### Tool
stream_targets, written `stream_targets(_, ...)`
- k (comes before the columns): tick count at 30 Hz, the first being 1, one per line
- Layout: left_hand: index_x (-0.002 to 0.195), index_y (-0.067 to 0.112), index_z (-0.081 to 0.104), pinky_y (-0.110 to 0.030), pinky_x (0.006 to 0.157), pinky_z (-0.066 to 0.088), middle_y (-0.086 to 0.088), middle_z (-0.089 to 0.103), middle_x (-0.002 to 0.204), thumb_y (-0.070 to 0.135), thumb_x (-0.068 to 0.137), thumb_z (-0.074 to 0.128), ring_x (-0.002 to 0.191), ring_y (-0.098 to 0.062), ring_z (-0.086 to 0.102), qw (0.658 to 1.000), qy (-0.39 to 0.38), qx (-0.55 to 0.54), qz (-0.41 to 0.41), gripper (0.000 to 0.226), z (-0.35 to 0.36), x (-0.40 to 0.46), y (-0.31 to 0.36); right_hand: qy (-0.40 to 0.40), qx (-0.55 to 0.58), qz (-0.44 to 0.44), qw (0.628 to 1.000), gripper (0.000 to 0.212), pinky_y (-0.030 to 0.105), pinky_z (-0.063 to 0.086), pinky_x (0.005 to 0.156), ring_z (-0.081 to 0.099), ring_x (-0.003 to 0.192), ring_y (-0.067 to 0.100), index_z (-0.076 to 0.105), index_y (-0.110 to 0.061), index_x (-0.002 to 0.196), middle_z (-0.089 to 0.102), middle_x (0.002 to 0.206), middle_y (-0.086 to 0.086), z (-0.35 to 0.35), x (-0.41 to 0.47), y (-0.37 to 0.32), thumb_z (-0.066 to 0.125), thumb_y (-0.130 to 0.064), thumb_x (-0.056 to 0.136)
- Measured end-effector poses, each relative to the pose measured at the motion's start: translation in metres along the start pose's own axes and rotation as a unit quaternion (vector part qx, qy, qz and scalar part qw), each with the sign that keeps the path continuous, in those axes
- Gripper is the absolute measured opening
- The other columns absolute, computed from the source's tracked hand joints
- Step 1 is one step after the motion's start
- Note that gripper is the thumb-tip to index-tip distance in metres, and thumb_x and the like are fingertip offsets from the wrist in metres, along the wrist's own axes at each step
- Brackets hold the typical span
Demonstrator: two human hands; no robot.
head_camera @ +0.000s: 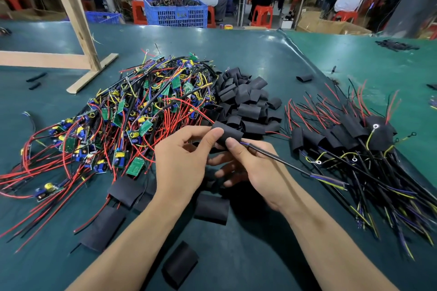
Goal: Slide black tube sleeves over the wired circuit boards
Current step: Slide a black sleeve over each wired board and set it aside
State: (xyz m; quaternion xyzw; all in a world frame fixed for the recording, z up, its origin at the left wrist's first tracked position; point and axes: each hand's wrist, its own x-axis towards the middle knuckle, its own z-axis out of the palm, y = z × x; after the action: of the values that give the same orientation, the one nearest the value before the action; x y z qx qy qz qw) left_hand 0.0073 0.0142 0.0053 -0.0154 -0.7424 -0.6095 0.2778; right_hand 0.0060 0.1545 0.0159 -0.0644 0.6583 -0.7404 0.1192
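Both hands (186, 163) (254, 168) pinching one black sleeve (230, 134).

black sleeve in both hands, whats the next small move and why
Probably set it on the finished pile to the right. The black sleeve, pinched by the left hand and right hand, already seems to hide its board, with red wires and black cable exiting opposite ends.

You hold one black tube sleeve (228, 136) at frame centre; bare wired circuit boards (132, 111) lie heaped centre-left, loose sleeves (248, 101) beside them.
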Motion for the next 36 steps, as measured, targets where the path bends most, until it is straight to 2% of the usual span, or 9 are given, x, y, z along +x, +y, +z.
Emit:
stream_targets(13,0.082,0.019,0.074,-0.015,0.046,0.041,0.012,0.064,0.060,0.014,0.089,0.069,0.046,-0.004,0.048,0.991,-0.071,-0.106,-0.051,0.010,-0.002,0.004,0.004,-0.004,0.002,-0.016,1.000,0.026,0.026,0.054,0.052,0.069,0.067,0.023,0.068,-0.003,0.110,0.074,0.085,0.018,-0.011,-0.003,-0.007,0.052,-0.022,0.100)
stream_targets(17,0.090,0.019,0.074,-0.017,0.044,0.040,0.009,0.068,0.067,0.010,0.092,0.065,0.049,-0.006,0.051,0.981,-0.095,-0.153,-0.067,0.013,0.002,0.001,0.006,0.011,0.029,-0.012,0.999,0.029,0.025,0.053,0.051,0.069,0.064,0.019,0.071,-0.004,0.102,0.074,0.083,0.014,-0.014,-0.001,-0.008,0.053,-0.026,0.098)
stream_targets(20,0.101,0.022,0.071,-0.017,0.044,0.042,-0.002,0.072,0.087,0.011,0.094,0.063,0.054,-0.010,0.056,0.982,-0.109,-0.142,-0.053,0.015,0.003,-0.001,0.005,0.069,0.082,-0.015,0.994,0.026,0.021,0.050,0.045,0.067,0.057,0.015,0.074,-0.007,0.089,0.074,0.077,0.011,-0.017,0.001,-0.015,0.058,-0.026,0.094)
stream_targets(22,0.103,0.020,0.069,-0.017,0.046,0.042,-0.009,0.072,0.094,0.010,0.094,0.063,0.053,-0.012,0.056,0.987,-0.080,-0.130,-0.051,0.015,0.000,0.003,0.004,0.157,0.160,-0.004,0.974,0.025,0.016,0.047,0.041,0.063,0.049,0.009,0.072,-0.009,0.082,0.072,0.068,0.004,-0.026,0.003,-0.022,0.059,-0.026,0.094)
stream_targets(25,0.104,0.015,0.068,-0.020,0.043,0.040,-0.005,0.072,0.088,0.011,0.096,0.059,0.051,-0.012,0.052,0.987,-0.034,-0.138,-0.071,0.012,-0.008,0.012,0.001,0.275,0.317,-0.017,0.908,0.018,0.011,0.044,0.040,0.058,0.044,0.004,0.065,-0.009,0.081,0.067,0.065,0.001,-0.048,0.004,-0.031,0.059,-0.019,0.095)
stream_targets(27,0.104,0.014,0.068,-0.021,0.042,0.039,-0.001,0.072,0.083,0.013,0.097,0.058,0.051,-0.011,0.051,0.983,-0.016,-0.153,-0.097,0.012,-0.012,0.016,-0.001,0.282,0.439,-0.033,0.853,0.004,0.011,0.045,0.043,0.059,0.048,0.006,0.061,-0.006,0.092,0.063,0.074,0.004,-0.063,0.000,-0.036,0.058,-0.007,0.091)
stream_targets(30,0.099,0.014,0.069,-0.020,0.042,0.038,0.001,0.071,0.078,0.012,0.097,0.058,0.050,-0.010,0.050,0.981,-0.020,-0.161,-0.108,0.012,-0.012,0.016,-0.001,0.237,0.603,-0.067,0.759,0.016,0.015,0.049,0.046,0.062,0.051,0.016,0.057,0.004,0.104,0.062,0.079,0.013,-0.075,-0.005,-0.037,0.051,0.004,0.090)
stream_targets(33,0.092,0.017,0.070,-0.019,0.045,0.040,0.002,0.071,0.078,0.012,0.098,0.057,0.051,-0.010,0.051,0.990,-0.037,-0.112,-0.080,0.015,-0.014,0.017,-0.002,0.214,0.628,-0.053,0.746,0.016,0.015,0.048,0.044,0.061,0.048,0.015,0.061,0.005,0.093,0.064,0.076,0.012,-0.069,-0.005,-0.035,0.048,-0.003,0.095)
stream_targets(36,0.092,0.025,0.069,-0.025,0.052,0.047,0.007,0.070,0.074,0.021,0.096,0.059,0.056,-0.012,0.054,0.997,-0.065,0.031,-0.027,0.012,-0.019,0.016,-0.007,0.202,0.591,-0.030,0.780,0.032,0.016,0.044,0.039,0.057,0.047,0.011,0.065,-0.001,0.086,0.067,0.072,0.004,-0.062,-0.002,-0.029,0.046,-0.022,0.100)
